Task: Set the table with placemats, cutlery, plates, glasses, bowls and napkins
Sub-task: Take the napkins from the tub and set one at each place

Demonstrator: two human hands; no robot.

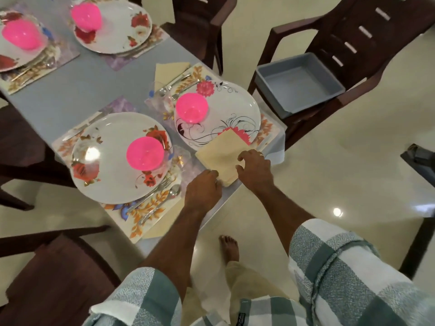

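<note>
- Pale yellow folded paper napkin: lying at the near corner of the table, its far corner overlapping the rim of the white round plate with pink flower and black scroll pattern, its near corner reaching the table edge.
- Left hand: fingers curling down onto the napkin's near corner, pinching it.
- Right hand: fingers bending over the napkin's right edge, thumb and fingertips gripping the paper; a ring is showing on one finger.
- Bright pink plastic bowl: sitting on the left part of that plate.
- Floral-print rectangular placemat: lying under the plate, with a steel spoon and fork resting at its far side.
- Second pale yellow napkin: lying just beyond that cutlery.
- White round plate with red rose pattern: standing to the left, carrying another pink bowl and a clear upturned glass.
- Grey-blue table top: carrying two more settings at the far left.
- Grey plastic rectangular tub: sitting on the seat of a dark brown plastic chair right of the table.
</note>
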